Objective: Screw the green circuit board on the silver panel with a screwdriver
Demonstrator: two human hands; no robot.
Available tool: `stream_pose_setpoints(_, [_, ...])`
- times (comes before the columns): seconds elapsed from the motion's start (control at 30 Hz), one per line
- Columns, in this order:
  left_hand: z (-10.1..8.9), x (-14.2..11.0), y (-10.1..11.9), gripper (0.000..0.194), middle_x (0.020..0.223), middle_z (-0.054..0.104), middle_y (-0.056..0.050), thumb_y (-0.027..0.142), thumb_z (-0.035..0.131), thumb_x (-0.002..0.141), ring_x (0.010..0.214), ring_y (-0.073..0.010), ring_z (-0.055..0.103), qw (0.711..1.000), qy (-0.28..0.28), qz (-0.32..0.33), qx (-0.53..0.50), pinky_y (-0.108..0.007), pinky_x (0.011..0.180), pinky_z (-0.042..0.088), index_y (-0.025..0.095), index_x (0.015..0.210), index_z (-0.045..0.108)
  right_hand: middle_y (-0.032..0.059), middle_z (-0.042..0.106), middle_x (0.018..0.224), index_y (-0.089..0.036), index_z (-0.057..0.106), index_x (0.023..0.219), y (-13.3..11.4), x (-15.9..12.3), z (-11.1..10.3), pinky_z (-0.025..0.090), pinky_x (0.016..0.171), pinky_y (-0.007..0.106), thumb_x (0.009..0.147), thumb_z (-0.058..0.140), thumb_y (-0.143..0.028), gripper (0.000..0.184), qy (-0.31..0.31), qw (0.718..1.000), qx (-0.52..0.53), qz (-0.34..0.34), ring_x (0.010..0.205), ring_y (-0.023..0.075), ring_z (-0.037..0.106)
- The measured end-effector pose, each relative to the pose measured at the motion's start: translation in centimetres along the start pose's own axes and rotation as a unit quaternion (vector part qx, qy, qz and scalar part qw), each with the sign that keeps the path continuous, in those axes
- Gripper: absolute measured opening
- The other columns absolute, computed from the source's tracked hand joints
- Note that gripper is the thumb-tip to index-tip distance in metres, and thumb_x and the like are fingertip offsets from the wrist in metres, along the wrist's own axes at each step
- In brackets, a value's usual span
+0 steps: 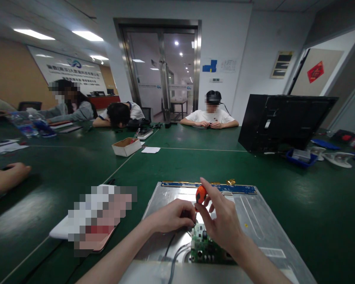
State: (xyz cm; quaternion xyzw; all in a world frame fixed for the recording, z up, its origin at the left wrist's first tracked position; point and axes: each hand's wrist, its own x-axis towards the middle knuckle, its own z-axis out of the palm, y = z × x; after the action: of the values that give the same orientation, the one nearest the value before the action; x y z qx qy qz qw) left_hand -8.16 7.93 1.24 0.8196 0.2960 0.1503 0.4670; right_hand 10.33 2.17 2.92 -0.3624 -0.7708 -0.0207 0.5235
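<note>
My right hand (221, 215) is closed around the orange and black handle of a screwdriver (200, 195), which stands roughly upright. Beside its lower end, my left hand (176, 215) has its fingers curled together in a pinch. Whatever lies between those fingertips is hidden. Just below both hands is a green circuit board (205, 244), mounted on a large silver metal panel (248, 221). Part of the board is covered by my right hand. Along the panel's far edge runs a narrow blue circuit strip (242, 189). Dark cables (176, 258) trail from the board's left side.
On the green table (177, 165), a pink-topped item and white slab (106, 217) lie left of the panel. Farther off are a small white box (126, 147), a black monitor (284, 122) and a blue tray (301, 157). Another person's hand (8, 177) rests at far left; several people sit around.
</note>
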Motion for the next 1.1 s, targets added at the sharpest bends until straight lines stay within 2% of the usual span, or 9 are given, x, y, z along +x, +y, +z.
stream_pose_setpoints(0.1, [0.05,0.0,0.14,0.011,0.08,0.066,0.0,0.01,0.065,0.076,0.074,-0.0155,0.058,1.0,-0.005,0.001,0.001,-0.024,0.069,0.045,0.016,0.084,0.069,0.0057,0.068,0.087,-0.019,0.028,0.149,0.02,-0.25,0.07,0.051,0.052,0.029,0.095,0.046,-0.017,0.057,-0.005,1.0,0.011,0.004,0.059,0.0165,0.06])
stream_pose_setpoints(0.23, [0.03,-0.04,0.02,0.007,0.08,0.066,0.0,0.012,0.066,0.077,0.075,-0.0159,0.058,1.0,0.001,0.007,0.021,-0.024,0.069,0.045,0.016,0.083,0.069,0.0047,0.067,0.086,-0.021,0.038,0.139,-0.06,-0.11,0.12,0.052,0.052,0.03,0.093,0.05,-0.021,0.047,0.017,1.0,-0.004,0.008,0.055,0.0155,0.058])
stream_pose_setpoints(0.37, [0.06,-0.06,-0.17,0.01,0.08,0.066,0.0,0.011,0.065,0.077,0.075,-0.0162,0.058,1.0,0.0,0.002,0.027,-0.025,0.069,0.045,0.016,0.085,0.069,0.0035,0.067,0.087,-0.023,0.042,0.133,-0.08,0.06,0.17,0.053,0.052,0.028,0.094,0.051,-0.022,0.04,0.035,0.999,-0.01,0.018,0.056,0.0146,0.059])
stream_pose_setpoints(0.53, [0.05,-0.05,-0.04,0.011,0.082,0.067,-0.001,0.012,0.064,0.077,0.077,-0.017,0.059,1.0,-0.007,0.006,-0.003,-0.026,0.072,0.047,0.016,0.086,0.069,0.0041,0.066,0.088,-0.022,0.041,0.134,0.0,-0.12,0.19,0.053,0.052,0.028,0.094,0.051,-0.022,0.041,0.041,0.999,-0.012,0.022,0.056,0.0147,0.058])
stream_pose_setpoints(0.77, [0.02,0.03,-0.29,0.011,0.081,0.067,-0.001,0.011,0.064,0.078,0.075,-0.0163,0.058,1.0,-0.011,0.001,0.014,-0.025,0.07,0.045,0.015,0.086,0.069,0.0064,0.066,0.091,-0.021,0.04,0.136,-0.01,0.12,0.17,0.051,0.05,0.027,0.095,0.049,-0.02,0.041,0.028,1.0,-0.007,0.007,0.064,0.0163,0.062])
stream_pose_setpoints(0.97, [-0.07,0.05,-0.01,0.01,0.081,0.066,-0.001,0.011,0.064,0.079,0.074,-0.0165,0.058,1.0,-0.022,0.002,0.019,-0.025,0.069,0.045,0.015,0.086,0.069,0.0041,0.067,0.082,-0.019,0.038,0.14,-0.13,-0.03,0.01,0.05,0.049,0.028,0.095,0.049,-0.02,0.046,0.016,1.0,-0.014,0.014,0.053,0.0147,0.057])
stream_pose_setpoints(1.1, [-0.03,0.01,0.22,0.009,0.081,0.066,-0.001,0.011,0.064,0.079,0.075,-0.0166,0.058,1.0,-0.014,0.0,0.02,-0.025,0.07,0.046,0.015,0.085,0.069,0.0028,0.066,0.078,-0.019,0.04,0.136,-0.11,-0.04,0.07,0.048,0.046,0.026,0.095,0.049,-0.021,0.042,0.022,1.0,-0.016,0.014,0.051,0.0146,0.058])
